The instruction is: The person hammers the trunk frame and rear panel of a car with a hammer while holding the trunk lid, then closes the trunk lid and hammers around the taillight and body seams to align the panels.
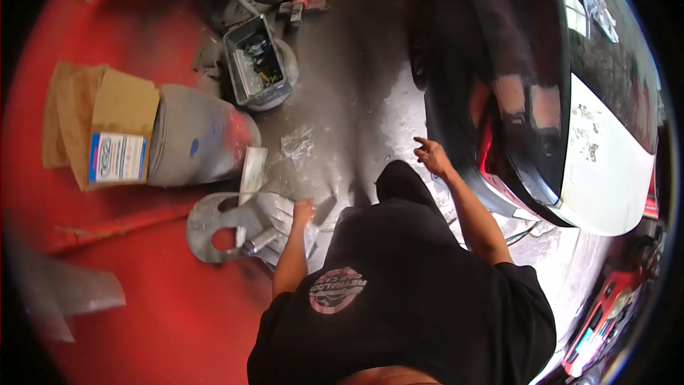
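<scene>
Low at the left of the head view, my left hand is closed, its fingers curled in. A flat grey piece shows right beside its knuckles, and what the fingers hold is unclear. Close by on the left stands a grey stand with holes in its rounded top, a short metal tube and a pale strip lying over it. My right hand is held out over the floor with the index finger stretched and the others loosely bent, nothing in it. The dark car's rear corner is just to its right.
A dark plastic bin with small items rests on a round base. Brown cardboard leans by a paint-smeared drum along the red wall. A white panel covers part of the car. A red jack stand stands at the far end.
</scene>
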Available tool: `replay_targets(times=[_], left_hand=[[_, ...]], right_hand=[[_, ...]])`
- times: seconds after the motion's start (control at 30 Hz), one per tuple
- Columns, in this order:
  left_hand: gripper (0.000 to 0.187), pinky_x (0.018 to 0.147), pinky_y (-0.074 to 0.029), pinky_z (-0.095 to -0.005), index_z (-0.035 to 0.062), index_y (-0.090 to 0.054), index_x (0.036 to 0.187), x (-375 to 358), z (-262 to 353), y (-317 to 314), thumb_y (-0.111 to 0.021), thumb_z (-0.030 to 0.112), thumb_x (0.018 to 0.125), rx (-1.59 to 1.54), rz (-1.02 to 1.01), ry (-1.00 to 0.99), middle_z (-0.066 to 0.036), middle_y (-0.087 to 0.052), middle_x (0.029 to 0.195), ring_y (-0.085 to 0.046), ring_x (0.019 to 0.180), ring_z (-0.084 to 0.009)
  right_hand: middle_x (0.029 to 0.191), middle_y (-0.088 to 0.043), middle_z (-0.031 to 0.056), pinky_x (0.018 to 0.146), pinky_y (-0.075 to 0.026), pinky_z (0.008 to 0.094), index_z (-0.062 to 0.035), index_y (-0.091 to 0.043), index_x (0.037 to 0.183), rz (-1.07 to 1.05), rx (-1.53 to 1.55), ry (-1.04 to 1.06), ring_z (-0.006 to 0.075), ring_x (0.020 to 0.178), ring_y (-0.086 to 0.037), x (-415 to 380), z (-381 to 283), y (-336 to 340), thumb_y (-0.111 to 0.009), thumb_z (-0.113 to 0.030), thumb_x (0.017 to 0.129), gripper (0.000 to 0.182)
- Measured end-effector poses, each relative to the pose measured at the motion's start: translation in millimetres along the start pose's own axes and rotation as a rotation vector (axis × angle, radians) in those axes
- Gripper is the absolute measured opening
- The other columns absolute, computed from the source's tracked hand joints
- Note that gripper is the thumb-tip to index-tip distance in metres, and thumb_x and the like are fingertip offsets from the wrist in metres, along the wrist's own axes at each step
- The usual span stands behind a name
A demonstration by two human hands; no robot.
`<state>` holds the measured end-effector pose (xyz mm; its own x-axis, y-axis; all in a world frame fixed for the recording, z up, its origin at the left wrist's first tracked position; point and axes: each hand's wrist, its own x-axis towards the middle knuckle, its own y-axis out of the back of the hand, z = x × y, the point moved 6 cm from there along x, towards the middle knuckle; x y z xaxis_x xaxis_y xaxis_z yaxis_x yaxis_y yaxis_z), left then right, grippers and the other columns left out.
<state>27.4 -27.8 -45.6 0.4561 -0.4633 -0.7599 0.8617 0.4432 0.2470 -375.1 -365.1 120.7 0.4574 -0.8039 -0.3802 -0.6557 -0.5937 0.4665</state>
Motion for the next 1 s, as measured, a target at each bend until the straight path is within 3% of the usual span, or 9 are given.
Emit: replay_targets(times=[0.07, 0.1, 0.27, 0.4, 0.57, 0.73, 0.77, 0.93, 1.0], left_hand=[[0.021, 0.048, -0.049, -0.0359, 0.0077, -0.074, 0.101, 18, -3, -8, -0.065, 0.025, 0.093, 0.049, -0.035, 0.013, -0.009, -0.069, 0.079, -0.062, 0.056, -0.0200], [0.021, 0.048, -0.049, -0.0361, 0.0071, -0.074, 0.099, 49, 27, -12, -0.064, 0.024, 0.093, 0.094, -0.056, 0.054, -0.009, -0.069, 0.078, -0.061, 0.056, -0.0198], [0.022, 0.050, -0.049, -0.0354, 0.0046, -0.072, 0.092, 122, 151, -37, -0.061, 0.023, 0.096, 0.247, -0.148, -0.044, -0.008, -0.068, 0.078, -0.060, 0.057, -0.0174], [0.024, 0.051, -0.046, -0.0341, 0.0050, -0.072, 0.094, 121, 253, -65, -0.061, 0.026, 0.099, 0.058, -0.082, 0.103, -0.005, -0.068, 0.080, -0.058, 0.058, -0.0156], [0.025, 0.051, -0.042, -0.0330, 0.0054, -0.072, 0.095, 212, 406, -86, -0.061, 0.027, 0.099, 0.069, -0.100, -0.182, -0.002, -0.065, 0.075, -0.053, 0.059, -0.0123], [0.026, 0.052, -0.044, -0.0358, 0.0047, -0.072, 0.093, 287, 485, -100, -0.061, 0.027, 0.100, 0.169, -0.114, -0.215, -0.004, -0.064, 0.073, -0.052, 0.059, -0.0127], [0.025, 0.048, -0.043, -0.0349, 0.0053, -0.071, 0.091, 328, 476, -99, -0.059, 0.026, 0.100, 0.277, -0.178, -0.328, -0.005, -0.065, 0.074, -0.054, 0.057, -0.0138], [0.019, 0.045, -0.041, -0.0324, 0.0072, -0.070, 0.091, 401, 571, -92, -0.060, 0.023, 0.094, 0.235, -0.163, 0.113, -0.004, -0.064, 0.073, -0.056, 0.055, -0.0169], [0.018, 0.045, -0.042, -0.0329, 0.0076, -0.070, 0.091, 466, 606, -79, -0.061, 0.023, 0.093, 0.236, -0.212, 0.073, -0.003, -0.062, 0.071, -0.056, 0.056, -0.0164]], right_hand=[[0.100, -0.074, 0.0240, 0.076, -0.057, 0.0368, 0.0020, -0.056, 0.140, 0.084, 0.109, -0.041, 0.0230, 0.079, -0.073, -17, 12, 23, -0.062, -0.015, 0.096, 0.048], [0.088, -0.066, 0.0080, 0.062, -0.051, 0.0283, 0.0051, -0.052, 0.142, 0.077, 0.182, -0.131, 0.0144, 0.071, -0.062, 26, 23, 34, -0.060, -0.011, 0.096, 0.050], [0.084, -0.063, 0.0067, 0.052, -0.045, 0.0276, 0.0023, -0.050, 0.145, 0.141, 0.664, -0.388, 0.0133, 0.065, -0.057, 117, 110, 27, -0.051, -0.010, 0.096, 0.051], [0.084, -0.068, 0.0119, 0.055, -0.052, 0.0317, 0.0025, -0.053, 0.143, 0.076, 0.444, -0.413, 0.0170, 0.065, -0.064, 205, 51, 54, -0.053, -0.008, 0.092, 0.051], [0.087, -0.073, 0.0152, 0.068, -0.057, 0.0335, 0.0054, -0.057, 0.137, 0.044, 0.025, -0.061, 0.0192, 0.072, -0.068, 395, -70, 131, -0.055, -0.003, 0.087, 0.051], [0.102, -0.071, 0.0289, 0.085, -0.056, 0.0477, 0.0002, -0.063, 0.131, 0.163, -0.156, 0.177, 0.0410, 0.096, -0.071, 504, -165, 185, -0.059, -0.011, 0.090, 0.043], [0.104, -0.070, 0.0294, 0.088, -0.055, 0.0494, 0.0002, -0.063, 0.130, 0.186, -0.127, 0.188, 0.0435, 0.099, -0.069, 515, -179, 191, -0.059, -0.010, 0.089, 0.043], [0.100, -0.070, 0.0306, 0.086, -0.054, 0.0492, -0.0002, -0.063, 0.131, 0.203, -0.076, -0.053, 0.0441, 0.099, -0.069, 579, -168, 206, -0.054, -0.011, 0.089, 0.045], [0.092, -0.072, 0.0267, 0.078, -0.056, 0.0450, -0.0002, -0.065, 0.130, 0.180, 0.010, -0.128, 0.0363, 0.087, -0.073, 590, -154, 211, -0.058, -0.010, 0.084, 0.048]])
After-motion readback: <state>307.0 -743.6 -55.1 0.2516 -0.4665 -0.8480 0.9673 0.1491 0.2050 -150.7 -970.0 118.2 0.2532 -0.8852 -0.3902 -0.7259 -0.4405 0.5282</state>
